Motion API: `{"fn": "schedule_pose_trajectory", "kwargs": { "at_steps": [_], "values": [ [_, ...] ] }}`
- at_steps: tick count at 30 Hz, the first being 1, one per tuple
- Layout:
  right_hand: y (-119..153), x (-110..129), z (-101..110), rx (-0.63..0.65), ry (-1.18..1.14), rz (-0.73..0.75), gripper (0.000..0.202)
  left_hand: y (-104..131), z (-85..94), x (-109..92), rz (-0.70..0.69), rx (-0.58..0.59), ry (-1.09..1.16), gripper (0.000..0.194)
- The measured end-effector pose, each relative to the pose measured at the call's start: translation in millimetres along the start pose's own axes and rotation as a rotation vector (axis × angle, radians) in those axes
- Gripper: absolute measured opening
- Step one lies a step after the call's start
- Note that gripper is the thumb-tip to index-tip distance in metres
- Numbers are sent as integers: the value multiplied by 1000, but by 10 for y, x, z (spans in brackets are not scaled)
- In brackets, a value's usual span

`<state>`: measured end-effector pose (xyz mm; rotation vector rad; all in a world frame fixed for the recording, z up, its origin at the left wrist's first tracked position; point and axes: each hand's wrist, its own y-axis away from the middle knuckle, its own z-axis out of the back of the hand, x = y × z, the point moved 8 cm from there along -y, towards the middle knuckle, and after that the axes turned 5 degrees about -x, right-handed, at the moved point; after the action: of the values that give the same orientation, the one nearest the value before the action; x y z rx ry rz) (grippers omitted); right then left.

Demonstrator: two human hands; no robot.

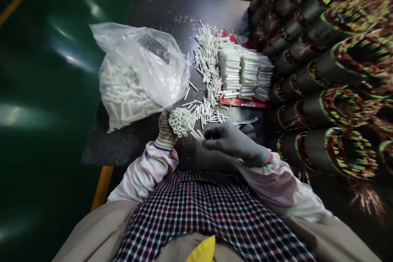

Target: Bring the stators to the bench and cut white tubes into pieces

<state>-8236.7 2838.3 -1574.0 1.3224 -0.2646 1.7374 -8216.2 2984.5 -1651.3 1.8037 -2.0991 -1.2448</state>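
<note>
Head view: the left hand [166, 130], in a striped glove, is curled firmly round a bundle of white tubes [181, 122], above the table [104, 147] near the middle of its near edge. The right hand [226, 141], in a grey glove, is nearly closed, thumb and fingertips pinching a few single tubes [198, 134] just beside the bundle; exact count unclear.

Step in hand, as judged: gathering tubes into a handful. Next move seems to call for a steady left grip, with the pinched tubes turned parallel to the rest and their ends brought level; too loose a hold could let the outer ones slip.

Bundle: hollow, thin-walled, off-white with a faint green cast; round open ends face the near edge, packed like honeycomb, outline slightly ragged.

Surroundings: a clear plastic bag [138, 49] of similar tubes lies toward the table's left edge. A loose pile [207, 55] spreads across the middle. Nearer the right edge, neatly stacked tubes [230, 69] rest on a red sheet [242, 102]. Beyond that edge: rows of copper-wound cores [316, 147].
</note>
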Motion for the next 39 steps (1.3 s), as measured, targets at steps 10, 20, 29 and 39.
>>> {"fn": "schedule_pose_trajectory", "kwargs": {
  "at_steps": [10, 20, 29, 39],
  "values": [
    [-111, -135, -121, -54, -292, -138, 12, -37, 26, 99, -26, 45, -80, 15],
    [-13, -133, 59, -195, 29, -98, 14, -29, 80, -41, -210, -19, -149, 17],
    [-87, 20, 43, -360, -9, 38, 38, -5, 69, 94, -94, -29, -210, 17],
    [-76, 39, 94, -718, 133, 48, 40, 6, 56, 173, -25, -65, -127, 15]
  ]
}}
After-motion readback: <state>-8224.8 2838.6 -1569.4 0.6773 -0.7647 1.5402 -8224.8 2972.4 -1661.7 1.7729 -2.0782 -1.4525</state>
